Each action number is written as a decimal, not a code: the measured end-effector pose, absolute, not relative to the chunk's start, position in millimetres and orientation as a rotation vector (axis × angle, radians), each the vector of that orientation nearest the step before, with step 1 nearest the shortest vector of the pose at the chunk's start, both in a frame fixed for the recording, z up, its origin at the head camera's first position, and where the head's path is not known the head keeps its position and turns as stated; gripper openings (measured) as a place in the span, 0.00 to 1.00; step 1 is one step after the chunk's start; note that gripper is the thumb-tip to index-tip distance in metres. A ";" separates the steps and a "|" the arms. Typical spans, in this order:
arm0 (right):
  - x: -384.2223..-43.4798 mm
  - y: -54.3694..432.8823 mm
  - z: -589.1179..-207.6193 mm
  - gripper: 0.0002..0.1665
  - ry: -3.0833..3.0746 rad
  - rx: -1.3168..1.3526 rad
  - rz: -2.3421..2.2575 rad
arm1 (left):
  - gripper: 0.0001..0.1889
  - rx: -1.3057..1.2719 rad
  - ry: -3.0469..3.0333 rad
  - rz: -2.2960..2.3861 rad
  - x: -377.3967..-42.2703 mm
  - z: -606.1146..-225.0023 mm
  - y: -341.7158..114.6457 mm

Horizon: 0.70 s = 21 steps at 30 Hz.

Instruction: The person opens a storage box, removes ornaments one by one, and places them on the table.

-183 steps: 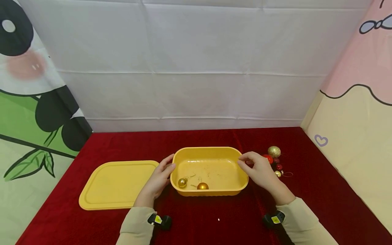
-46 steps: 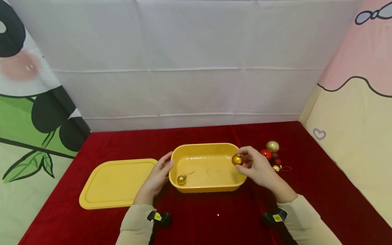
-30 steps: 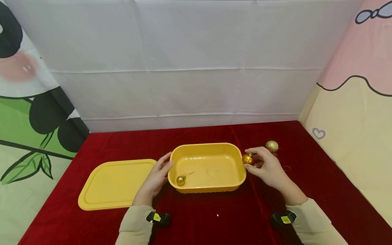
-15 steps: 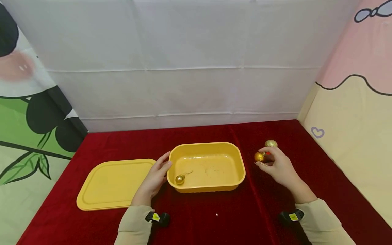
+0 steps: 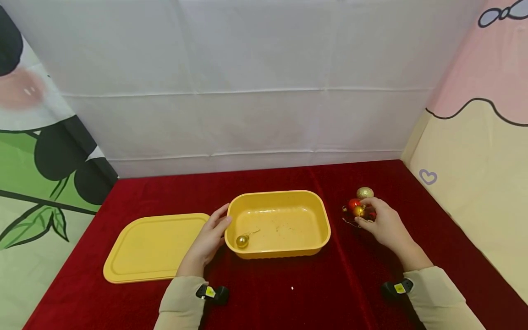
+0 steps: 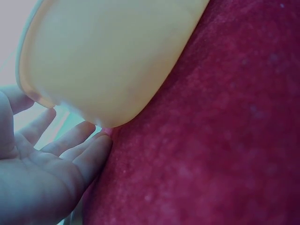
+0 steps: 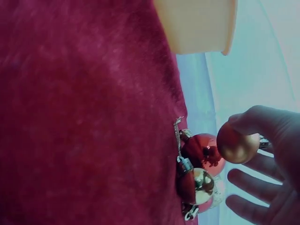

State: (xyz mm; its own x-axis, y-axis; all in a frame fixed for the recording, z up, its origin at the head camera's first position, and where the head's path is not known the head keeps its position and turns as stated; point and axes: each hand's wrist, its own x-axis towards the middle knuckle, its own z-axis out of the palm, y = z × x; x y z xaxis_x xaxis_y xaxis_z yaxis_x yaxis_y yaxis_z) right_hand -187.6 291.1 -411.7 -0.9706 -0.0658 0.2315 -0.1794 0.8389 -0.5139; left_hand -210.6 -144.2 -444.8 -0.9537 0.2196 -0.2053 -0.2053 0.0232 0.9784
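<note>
My left hand (image 5: pixel 209 238) rests against the left end of the yellow plastic box (image 5: pixel 305 247), its thumb near the rim and its fingers along the outer wall. Inside, toward the front left, lies a small gold Christmas ball (image 5: pixel 242 241) with its cord. To the right of the box, my right hand (image 5: pixel 387 224) pinches a matt gold Christmas ball (image 7: pixel 238 143) between thumb and fingers. It hovers just beside a pile with a red Christmas ball (image 5: pixel 353 204), a glittery gold ball (image 5: pixel 365 193) and smaller balls, partly hidden by the hand.
A yellow lid (image 5: pixel 152 250) lies flat left of the box, partly behind my left forearm. Dark red cloth (image 5: pixel 264 302) covers the table. A tiny white speck (image 5: pixel 292 288) lies in front of the box. A white sheet (image 5: pixel 255 91) hangs behind.
My right hand has lifted the matt gold ball out of the box and carried it right to the pile. My left hand has stayed at the box's left end.
</note>
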 end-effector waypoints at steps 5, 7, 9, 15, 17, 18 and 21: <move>-190.0 293.5 -413.8 0.27 -2.868 0.154 0.735 | 0.26 0.024 2.005 2.004 -210.6 -444.5 -144.5; -190.9 294.6 -414.9 0.27 -2.884 0.146 0.713 | 0.26 0.028 2.005 2.004 -210.8 -444.5 -144.6; -191.7 295.6 -416.2 0.27 -2.897 0.136 0.691 | 0.26 0.030 2.003 2.007 -211.2 -444.6 -144.7; -193.0 297.2 -420.4 0.26 -2.910 0.127 0.628 | 0.26 0.031 1.998 2.013 -211.3 -444.8 -144.7; -193.4 297.4 -421.1 0.25 -2.912 0.129 0.612 | 0.26 0.031 1.999 2.012 -211.1 -444.8 -144.6; -193.5 297.5 -421.2 0.24 -2.914 0.129 0.605 | 0.26 0.030 2.000 2.012 -211.0 -444.8 -144.6; -193.3 297.6 -421.4 0.23 -2.926 0.127 0.584 | 0.26 0.027 2.002 2.009 -210.6 -444.6 -144.6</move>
